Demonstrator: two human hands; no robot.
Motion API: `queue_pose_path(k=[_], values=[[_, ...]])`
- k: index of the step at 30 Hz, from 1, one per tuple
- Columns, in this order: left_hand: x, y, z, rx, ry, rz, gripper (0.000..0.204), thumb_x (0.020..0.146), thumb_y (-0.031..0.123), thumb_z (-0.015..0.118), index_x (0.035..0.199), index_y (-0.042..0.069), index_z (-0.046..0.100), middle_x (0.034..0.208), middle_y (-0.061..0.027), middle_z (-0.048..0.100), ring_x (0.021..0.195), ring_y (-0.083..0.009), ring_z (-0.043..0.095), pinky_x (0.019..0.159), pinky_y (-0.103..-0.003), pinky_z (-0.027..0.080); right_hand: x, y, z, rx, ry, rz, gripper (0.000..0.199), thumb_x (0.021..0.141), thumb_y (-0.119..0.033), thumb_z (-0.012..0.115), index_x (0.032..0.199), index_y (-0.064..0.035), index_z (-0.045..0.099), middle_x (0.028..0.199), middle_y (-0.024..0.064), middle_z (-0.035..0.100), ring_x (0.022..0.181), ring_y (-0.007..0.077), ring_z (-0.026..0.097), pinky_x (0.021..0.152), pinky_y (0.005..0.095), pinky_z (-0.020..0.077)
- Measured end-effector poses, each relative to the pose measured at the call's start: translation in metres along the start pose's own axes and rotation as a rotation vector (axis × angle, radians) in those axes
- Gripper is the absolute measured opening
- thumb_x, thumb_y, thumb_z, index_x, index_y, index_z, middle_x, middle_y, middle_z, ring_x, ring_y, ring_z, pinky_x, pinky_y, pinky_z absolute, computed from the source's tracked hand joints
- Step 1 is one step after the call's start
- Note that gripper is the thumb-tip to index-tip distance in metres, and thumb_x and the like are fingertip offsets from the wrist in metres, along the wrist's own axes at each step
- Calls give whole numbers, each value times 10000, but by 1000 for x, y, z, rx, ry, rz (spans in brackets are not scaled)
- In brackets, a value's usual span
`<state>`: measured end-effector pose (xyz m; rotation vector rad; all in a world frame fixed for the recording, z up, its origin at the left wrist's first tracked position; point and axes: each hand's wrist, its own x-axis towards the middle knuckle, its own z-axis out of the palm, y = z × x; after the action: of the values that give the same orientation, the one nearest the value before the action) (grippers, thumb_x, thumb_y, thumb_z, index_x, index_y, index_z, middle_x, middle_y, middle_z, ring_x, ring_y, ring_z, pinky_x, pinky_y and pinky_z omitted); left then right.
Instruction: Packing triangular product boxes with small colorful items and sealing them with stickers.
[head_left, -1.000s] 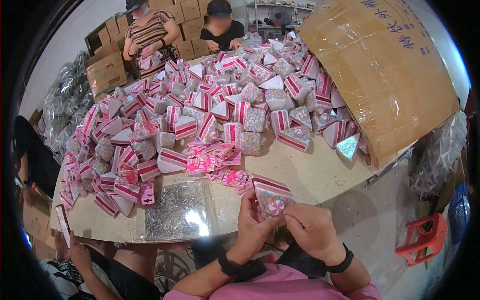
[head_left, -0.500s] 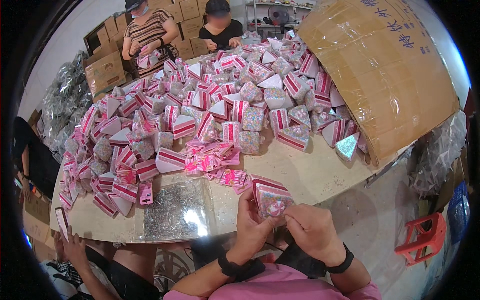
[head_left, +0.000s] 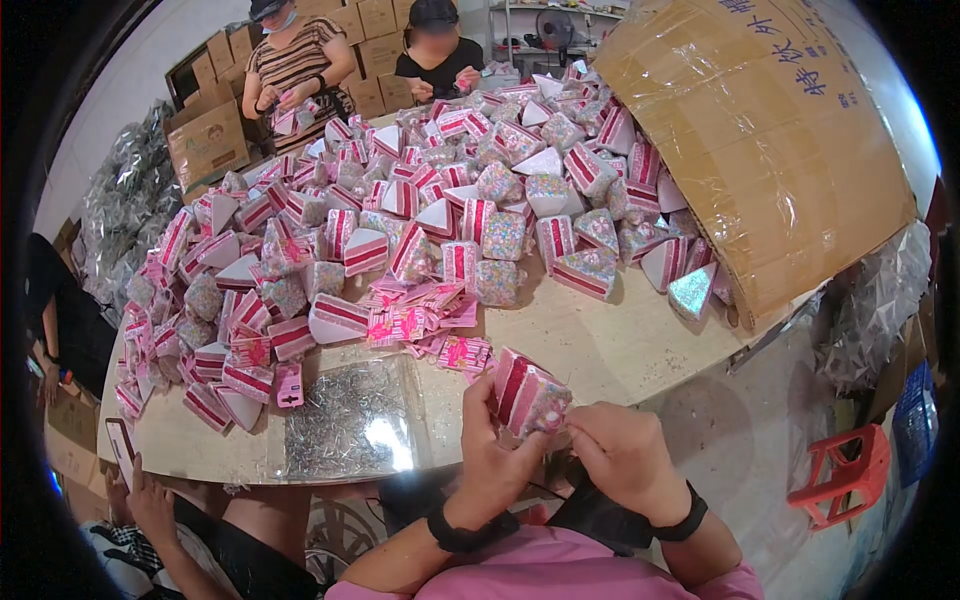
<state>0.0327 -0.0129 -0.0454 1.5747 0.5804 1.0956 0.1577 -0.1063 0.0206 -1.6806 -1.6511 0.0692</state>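
Already many filled packets (head_left: 400, 220) lay heaped; our left hand (head_left: 497, 450) and right hand (head_left: 625, 455) both gripped one more packet (head_left: 530, 395), its flat pink headers (head_left: 420, 322) waiting.

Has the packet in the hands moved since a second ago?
Yes. The packet has turned: its striped flap, level and facing the clear tray side a second ago, now stands tilted up-left. It stays just off the table edge, between both hands.

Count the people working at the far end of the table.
2. A person in a striped top stands at the far left corner, and a person in a black top stands beside them, further right. Others may be hidden outside the view.
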Motion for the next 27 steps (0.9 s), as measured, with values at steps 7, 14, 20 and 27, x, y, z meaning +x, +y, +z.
queue_pose_path(k=[7, 14, 20, 27], values=[[0, -3, 1, -206, -35, -105, 692, 691, -30, 685, 1275, -3, 314, 1173, -119, 463, 1092, -192, 489, 961, -321, 397, 4, 0, -1, 201, 17, 85, 60, 802, -68, 532, 766, -23, 547, 695, 181, 544, 673, 385, 560, 573, 424, 452], [2, -4, 0, -213, -74, -137, 683, 713, 16, 720, 1266, -3, 320, 1164, -113, 470, 1080, -185, 494, 950, -320, 404, 7, 0, -6, 241, -47, 148, 71, 799, -71, 520, 779, -17, 560, 703, 192, 557, 681, 395, 562, 579, 428, 449], [2, -4, 0, -204, -79, -138, 693, 711, 49, 756, 1257, -3, 332, 1142, -119, 490, 1060, -185, 510, 930, -318, 418, 7, 2, -5, 211, -46, 148, 74, 792, -70, 516, 780, -17, 567, 705, 197, 565, 679, 401, 565, 581, 436, 448], [5, -1, -3, -158, -142, -177, 757, 700, 4, 745, 1307, 2, 293, 1226, -111, 440, 1149, -205, 469, 1000, -346, 386, 7, 4, -5, 169, -70, 140, 63, 789, -70, 520, 777, -25, 563, 704, 187, 572, 671, 397, 568, 580, 447, 455]])
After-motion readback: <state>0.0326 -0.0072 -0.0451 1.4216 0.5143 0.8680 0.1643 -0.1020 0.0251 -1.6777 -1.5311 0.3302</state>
